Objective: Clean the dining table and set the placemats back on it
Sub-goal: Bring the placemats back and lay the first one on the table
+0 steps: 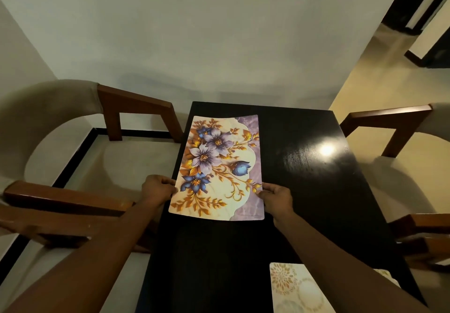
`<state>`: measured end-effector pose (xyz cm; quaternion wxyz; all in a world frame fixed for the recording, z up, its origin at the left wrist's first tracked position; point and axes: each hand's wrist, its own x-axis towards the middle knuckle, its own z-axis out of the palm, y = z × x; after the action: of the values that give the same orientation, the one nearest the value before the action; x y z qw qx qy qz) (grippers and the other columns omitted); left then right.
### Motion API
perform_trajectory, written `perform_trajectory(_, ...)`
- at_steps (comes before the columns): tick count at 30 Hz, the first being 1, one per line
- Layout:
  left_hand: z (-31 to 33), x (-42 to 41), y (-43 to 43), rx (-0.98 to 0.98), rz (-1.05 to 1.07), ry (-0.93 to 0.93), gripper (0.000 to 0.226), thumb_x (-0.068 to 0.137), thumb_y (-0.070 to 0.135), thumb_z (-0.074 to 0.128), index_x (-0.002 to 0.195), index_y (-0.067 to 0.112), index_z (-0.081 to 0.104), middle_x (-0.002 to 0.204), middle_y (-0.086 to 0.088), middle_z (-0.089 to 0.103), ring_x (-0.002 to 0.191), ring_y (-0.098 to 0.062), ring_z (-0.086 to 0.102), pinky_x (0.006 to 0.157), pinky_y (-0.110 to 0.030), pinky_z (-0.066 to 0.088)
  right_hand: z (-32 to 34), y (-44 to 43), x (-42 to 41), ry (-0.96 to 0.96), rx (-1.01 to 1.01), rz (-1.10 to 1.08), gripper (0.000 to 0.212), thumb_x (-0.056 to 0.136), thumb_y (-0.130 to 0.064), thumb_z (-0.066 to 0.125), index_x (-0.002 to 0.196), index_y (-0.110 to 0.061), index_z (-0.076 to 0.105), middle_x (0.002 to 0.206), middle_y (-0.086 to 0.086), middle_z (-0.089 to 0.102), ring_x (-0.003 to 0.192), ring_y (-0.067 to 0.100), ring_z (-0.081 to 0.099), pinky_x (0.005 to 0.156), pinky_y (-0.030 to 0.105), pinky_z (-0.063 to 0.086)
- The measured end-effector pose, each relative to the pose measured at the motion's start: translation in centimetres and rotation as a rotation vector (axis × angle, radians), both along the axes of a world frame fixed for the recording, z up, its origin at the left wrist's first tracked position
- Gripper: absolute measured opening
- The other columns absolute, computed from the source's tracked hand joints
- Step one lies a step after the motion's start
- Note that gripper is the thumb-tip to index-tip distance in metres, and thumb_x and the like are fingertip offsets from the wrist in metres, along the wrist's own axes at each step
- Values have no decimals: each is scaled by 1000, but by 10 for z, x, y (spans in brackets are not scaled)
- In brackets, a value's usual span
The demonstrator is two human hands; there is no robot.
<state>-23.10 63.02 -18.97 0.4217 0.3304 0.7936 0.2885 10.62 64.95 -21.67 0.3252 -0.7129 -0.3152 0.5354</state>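
Note:
A floral placemat (219,166) with purple and blue flowers and gold leaves lies on the far left part of the black dining table (316,178). My left hand (157,188) pinches its left edge near the table's side. My right hand (277,197) grips its right edge lower down. A second placemat (294,290), pale with faded round patterns, lies at the table's near right, partly under my right forearm.
Two wooden-armed chairs with beige seats flank the table, one at the left (73,154) and one at the right (401,161). A plain wall stands just behind the table's far end. A ceiling light glares on the tabletop (326,149).

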Motion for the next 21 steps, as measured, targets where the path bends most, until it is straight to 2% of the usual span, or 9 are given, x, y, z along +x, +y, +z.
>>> perform_trajectory(8,-10,-4,10,31,10,0,22,88,2,77,110,3,75,111,-18,75,99,-31,74,94,-51,61,-10,10,3,-249,84,109,35,85,-24,85,118,-15,77,113,-2,76,103,17,71,94,48,61)
perform_trajectory(16,-7,-4,10,54,-7,67,22,88,4,78,109,4,76,111,-17,76,98,-30,74,91,-49,62,-4,12,-1,-380,129,163,35,88,-24,81,121,-12,75,118,2,75,94,12,65,96,40,59)
perform_trajectory(18,-4,-6,8,54,-24,93,23,88,4,78,111,4,77,111,-18,76,98,-29,74,90,-48,62,-2,10,-1,-379,137,171,38,90,-24,80,125,-12,73,121,3,74,97,14,66,97,40,58)
perform_trajectory(21,5,-6,0,72,-87,158,25,86,3,79,111,5,76,112,-17,76,102,-28,73,92,-47,62,5,2,2,-394,159,205,50,92,-27,78,138,-12,65,128,3,71,114,20,68,102,41,56)
